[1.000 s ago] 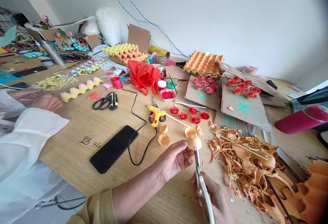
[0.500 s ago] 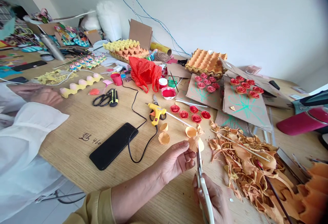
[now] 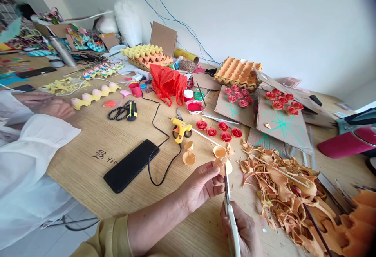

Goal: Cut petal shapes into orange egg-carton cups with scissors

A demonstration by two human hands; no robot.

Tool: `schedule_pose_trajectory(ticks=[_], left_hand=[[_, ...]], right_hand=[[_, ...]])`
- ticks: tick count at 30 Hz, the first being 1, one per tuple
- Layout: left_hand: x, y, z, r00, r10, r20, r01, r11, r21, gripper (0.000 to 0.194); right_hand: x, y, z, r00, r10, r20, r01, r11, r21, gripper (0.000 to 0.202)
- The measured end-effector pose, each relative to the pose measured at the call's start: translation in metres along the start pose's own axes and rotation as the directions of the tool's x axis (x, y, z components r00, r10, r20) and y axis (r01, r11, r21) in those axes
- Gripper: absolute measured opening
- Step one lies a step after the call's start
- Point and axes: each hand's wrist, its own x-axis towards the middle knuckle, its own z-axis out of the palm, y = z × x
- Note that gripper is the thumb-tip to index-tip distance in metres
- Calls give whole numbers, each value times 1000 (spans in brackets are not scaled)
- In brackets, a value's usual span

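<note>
My left hand (image 3: 205,184) pinches a small orange egg-carton cup (image 3: 221,165) between thumb and fingers. White-handled scissors (image 3: 232,225) are gripped in my right hand (image 3: 243,229), their blades pointing up and touching the cup's edge. Just behind the cup lies another cut cup (image 3: 219,151). Two more cups (image 3: 188,158) sit to the left, beside a yellow glue gun (image 3: 181,127) that rests over dark-handled scissors. Several red paper roses (image 3: 211,131) stand behind. Orange carton scraps (image 3: 279,178) are heaped right of my hands.
A black phone (image 3: 131,165) and the glue gun's cable lie on the left. Cardboard sheets (image 3: 276,125) with roses, a red bag (image 3: 167,82), a paint dish (image 3: 194,107) and a magenta bottle (image 3: 348,142) stand farther off. Another person's hands (image 3: 49,106) rest at the left.
The scissors and the cup have shifted slightly left in view, with the blades now more upright against the cup. The whole view has moved a little.
</note>
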Motion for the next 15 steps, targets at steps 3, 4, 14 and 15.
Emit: schedule_pose_trajectory(ticks=[3,4,14,15], left_hand=[[-4,-2,7,998,44,-34,-38,986,164,33],[-5,-4,9,996,71,-61,-56,975,215,34],[-6,-10,25,955,277,-103,-214,890,402,26],[-7,-10,26,955,278,-99,-217,888,405,25]], right_hand=[[0,-2,2,1000,5,-11,-5,1000,-3,42],[0,-2,2,1000,1,-17,-1,1000,-5,42],[-2,-3,5,998,-53,-26,52,998,-34,43],[-2,-2,6,998,-57,-30,56,998,-41,43]])
